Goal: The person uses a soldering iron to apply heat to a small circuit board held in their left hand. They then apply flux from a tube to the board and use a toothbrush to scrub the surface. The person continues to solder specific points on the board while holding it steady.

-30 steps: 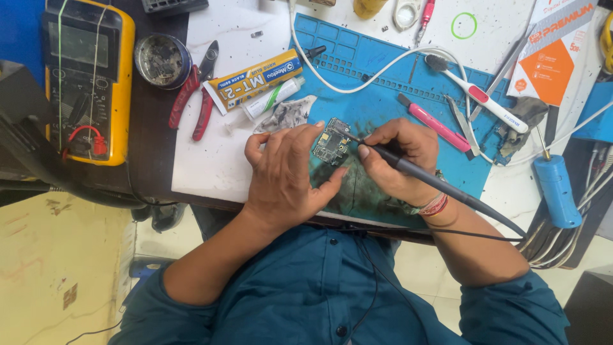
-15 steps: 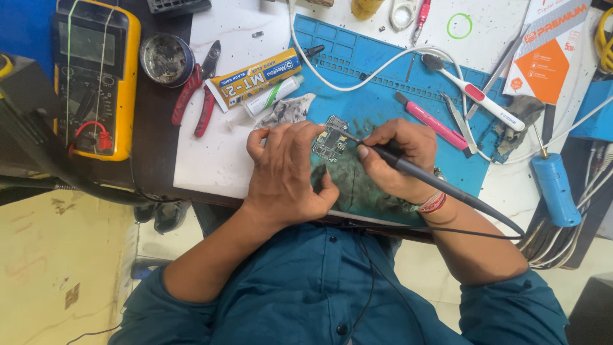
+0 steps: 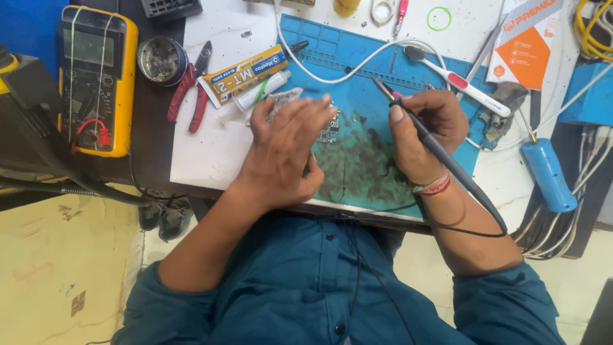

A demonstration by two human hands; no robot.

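My left hand point(image 3: 287, 150) lies flat over a small green circuit board point(image 3: 329, 131) on the blue work mat point(image 3: 357, 51), fingers pressing on it. Most of the board is hidden under the fingers. My right hand point(image 3: 424, 131) grips a thin black soldering iron point(image 3: 447, 156) like a pen. Its tip points up and away from the board, to the right of it. The iron's cable runs back past my right wrist.
A yellow multimeter point(image 3: 96, 80) stands at the left. Red-handled cutters point(image 3: 191, 86), a round tin point(image 3: 161, 59), a glue box point(image 3: 242, 75) and tube point(image 3: 258, 92) lie beside the mat. A white toothbrush point(image 3: 466, 83), blue-handled tool point(image 3: 546, 172) and cables point(image 3: 590, 32) crowd the right.
My right hand has lifted the iron's tip off the board and swung it up to the right. My left hand has spread flatter over the board.
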